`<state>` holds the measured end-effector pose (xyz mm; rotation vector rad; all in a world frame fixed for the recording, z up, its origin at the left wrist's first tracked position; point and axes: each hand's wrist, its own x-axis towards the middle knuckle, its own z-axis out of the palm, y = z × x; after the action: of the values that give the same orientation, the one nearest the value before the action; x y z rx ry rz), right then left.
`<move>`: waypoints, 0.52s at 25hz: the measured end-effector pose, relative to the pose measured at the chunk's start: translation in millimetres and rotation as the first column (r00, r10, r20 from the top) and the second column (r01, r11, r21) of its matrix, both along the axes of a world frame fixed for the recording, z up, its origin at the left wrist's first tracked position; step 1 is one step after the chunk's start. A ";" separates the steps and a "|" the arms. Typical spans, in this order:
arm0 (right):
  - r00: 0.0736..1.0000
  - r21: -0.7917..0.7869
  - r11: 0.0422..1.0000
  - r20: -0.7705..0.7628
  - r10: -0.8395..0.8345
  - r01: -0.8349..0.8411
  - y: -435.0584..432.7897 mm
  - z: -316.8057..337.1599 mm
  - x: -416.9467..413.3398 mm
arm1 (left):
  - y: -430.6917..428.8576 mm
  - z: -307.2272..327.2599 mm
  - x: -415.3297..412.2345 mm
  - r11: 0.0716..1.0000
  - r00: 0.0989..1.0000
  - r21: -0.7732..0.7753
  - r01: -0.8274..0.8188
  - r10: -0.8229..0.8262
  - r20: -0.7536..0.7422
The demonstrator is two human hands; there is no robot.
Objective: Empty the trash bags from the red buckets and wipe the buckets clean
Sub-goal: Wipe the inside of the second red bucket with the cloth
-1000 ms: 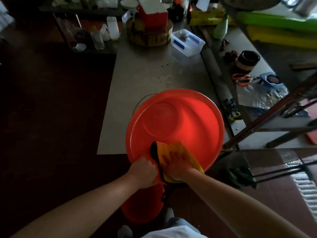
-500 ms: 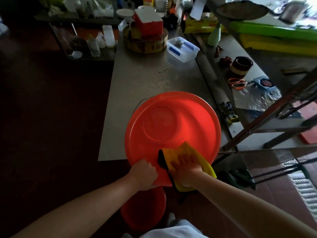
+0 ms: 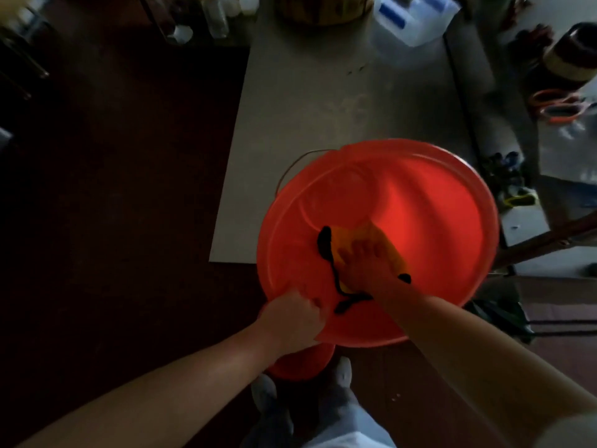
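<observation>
A large red bucket (image 3: 429,221) stands tilted toward me at the near edge of the steel table (image 3: 323,101). My left hand (image 3: 292,320) grips its near rim. My right hand (image 3: 365,258) reaches inside and presses a yellow cloth (image 3: 387,244) with black edging flat against the inner wall, fingers spread over it. A second red bucket (image 3: 300,363) shows partly below, on the floor by my feet, mostly hidden by my left arm.
A clear plastic box with blue strips (image 3: 416,14) and a round wooden block (image 3: 323,8) stand at the table's far end. A dark jar (image 3: 571,56), orange scissors (image 3: 559,105) and small clutter lie on the right counter. Dark floor spreads left.
My right hand has slid the cloth from the bucket's near rim deeper down the inner wall. My left hand keeps its hold on the rim. The view has dipped closer to the bucket.
</observation>
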<state>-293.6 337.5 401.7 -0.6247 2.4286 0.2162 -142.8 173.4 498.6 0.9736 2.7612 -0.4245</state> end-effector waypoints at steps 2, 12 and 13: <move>1.000 0.002 1.000 0.001 0.025 -0.025 -5.5 -17.3 -13.8 | -0.8 -2.1 -3.3 1.000 1.000 0.000 -0.028 0.028 -0.002; 0.999 0.055 0.998 0.035 0.012 -0.014 7.7 64.0 57.2 | -5.0 38.2 -5.1 0.995 0.990 -0.095 0.025 -0.012 0.138; 0.999 0.063 0.998 0.050 -0.003 -0.001 8.7 77.0 71.1 | -4.9 41.7 -3.9 0.994 0.985 -0.106 0.008 0.010 0.170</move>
<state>-222.6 346.1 478.7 -0.5941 2.3644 0.2718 -146.7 168.4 540.3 0.9369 2.5585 -0.4595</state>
